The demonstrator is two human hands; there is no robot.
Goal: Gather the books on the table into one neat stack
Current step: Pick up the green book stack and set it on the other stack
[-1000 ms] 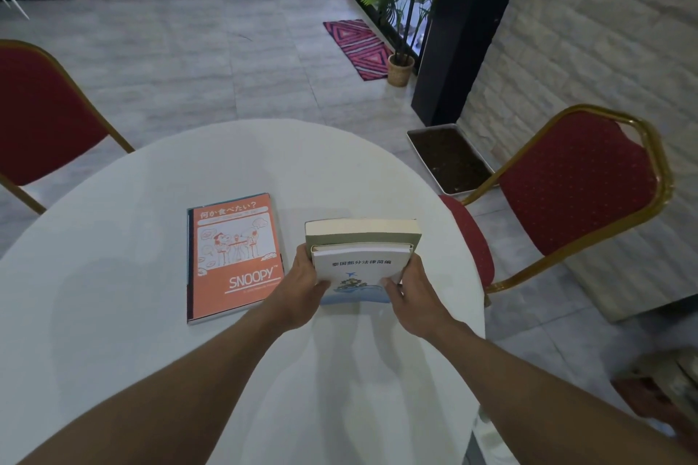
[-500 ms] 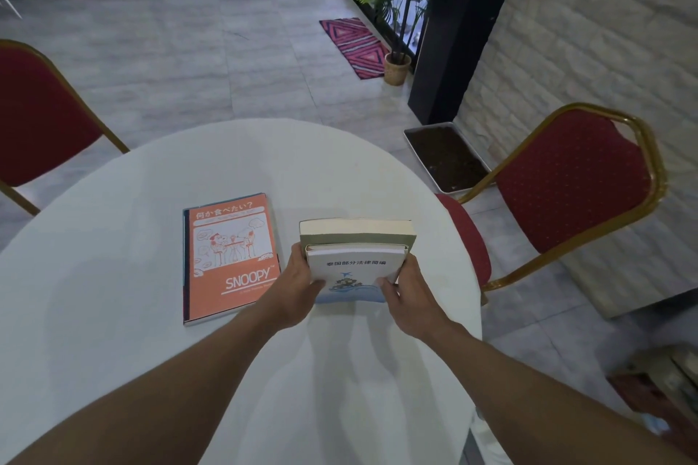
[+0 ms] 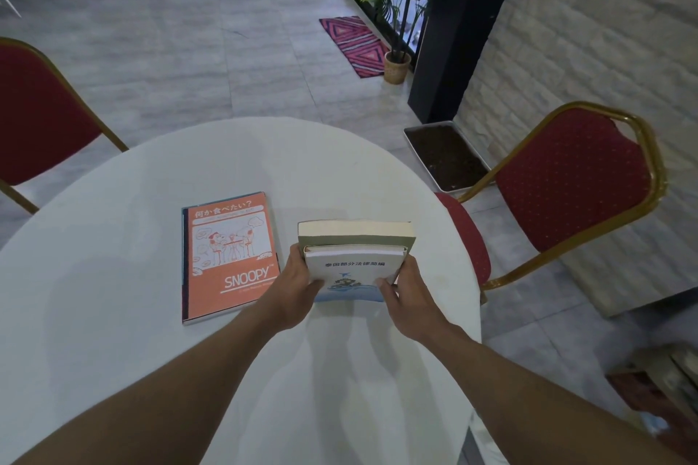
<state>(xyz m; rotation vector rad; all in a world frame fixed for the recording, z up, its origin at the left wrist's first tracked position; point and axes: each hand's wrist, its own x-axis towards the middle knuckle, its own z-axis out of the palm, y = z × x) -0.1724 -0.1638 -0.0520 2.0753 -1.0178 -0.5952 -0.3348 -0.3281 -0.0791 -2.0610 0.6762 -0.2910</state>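
At the frame's centre, the left hand [image 3: 298, 285] and right hand [image 3: 409, 293] clasp a white book [image 3: 353, 268] by its sides, above a thicker green book [image 3: 355, 234]. The orange book [image 3: 230, 255] lies flat, left, on the worktop [image 3: 113, 313]. Fingers beneath are hidden.

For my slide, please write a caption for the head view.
Both hands, left hand and right hand, hold a white book on a thicker book; orange Snoopy notebook lies apart.

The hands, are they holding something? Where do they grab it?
Yes. The left hand and right hand hold the white book by its two side edges, atop the green book.
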